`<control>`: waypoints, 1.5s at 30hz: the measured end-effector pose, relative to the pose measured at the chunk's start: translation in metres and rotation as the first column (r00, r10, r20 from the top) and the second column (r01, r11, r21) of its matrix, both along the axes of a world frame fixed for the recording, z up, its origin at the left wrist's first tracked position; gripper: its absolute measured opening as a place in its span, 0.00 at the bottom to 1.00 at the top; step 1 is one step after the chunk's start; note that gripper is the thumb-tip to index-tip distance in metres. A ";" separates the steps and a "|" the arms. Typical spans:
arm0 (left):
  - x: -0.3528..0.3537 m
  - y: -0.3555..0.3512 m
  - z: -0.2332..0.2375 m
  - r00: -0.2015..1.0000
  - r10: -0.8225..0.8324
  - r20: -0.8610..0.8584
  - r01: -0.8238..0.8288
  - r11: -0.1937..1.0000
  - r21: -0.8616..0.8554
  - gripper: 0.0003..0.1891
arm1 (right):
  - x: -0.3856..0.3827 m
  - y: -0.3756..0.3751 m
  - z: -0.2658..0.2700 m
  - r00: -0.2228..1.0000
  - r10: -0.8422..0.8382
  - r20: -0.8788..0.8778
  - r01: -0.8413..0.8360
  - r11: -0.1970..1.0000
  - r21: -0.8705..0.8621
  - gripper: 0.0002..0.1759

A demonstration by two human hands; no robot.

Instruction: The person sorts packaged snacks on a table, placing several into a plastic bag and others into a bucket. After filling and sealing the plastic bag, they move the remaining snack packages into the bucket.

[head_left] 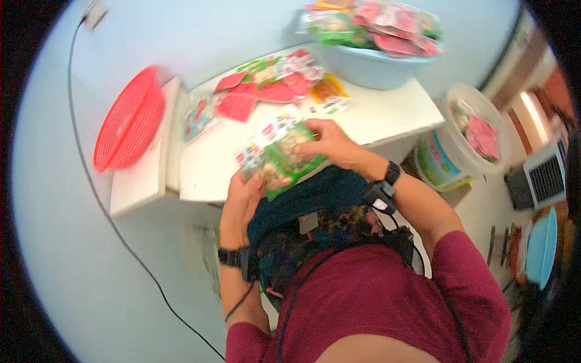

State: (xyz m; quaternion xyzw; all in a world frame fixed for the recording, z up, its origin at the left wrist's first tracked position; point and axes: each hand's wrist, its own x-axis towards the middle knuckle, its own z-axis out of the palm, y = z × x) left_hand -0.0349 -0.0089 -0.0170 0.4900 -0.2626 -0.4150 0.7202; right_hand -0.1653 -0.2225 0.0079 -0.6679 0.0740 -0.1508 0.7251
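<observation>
Above the near edge of the white table [206, 175], both my hands hold a green-and-white food packet [281, 151] with a clear window and pale contents. My left hand [242, 196] grips its lower left corner, thumb on top. My right hand [330, 144] is closed on the right side, with its thumb across the front. The fingers beneath are hidden. Just beyond lie several pink-backed packets [239, 103] in a loose pile, with an orange-brown packet [328, 89] at the right end.
A light blue basin [375, 68] heaped with packets stands at the back right. Right of the table, a white bucket [433, 158] holds more packets. A red plastic basket [128, 121] leans at the left. A black cable [115, 227] runs down the wall.
</observation>
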 end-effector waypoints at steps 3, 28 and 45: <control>-0.025 -0.004 0.019 0.997 -0.019 0.071 0.015 0.998 0.067 0.32 | -0.010 0.003 -0.003 0.998 -0.054 -0.022 0.055 0.997 0.057 0.25; -0.087 0.011 0.017 0.964 -0.265 0.028 0.245 0.923 0.297 0.23 | -0.254 -0.075 0.054 0.729 -0.684 0.032 0.564 0.626 0.539 0.23; -0.081 0.082 -0.013 0.999 -0.034 -0.010 0.035 0.938 0.344 0.18 | -0.328 -0.204 0.014 0.436 -0.813 -0.387 0.845 0.517 -0.135 0.18</control>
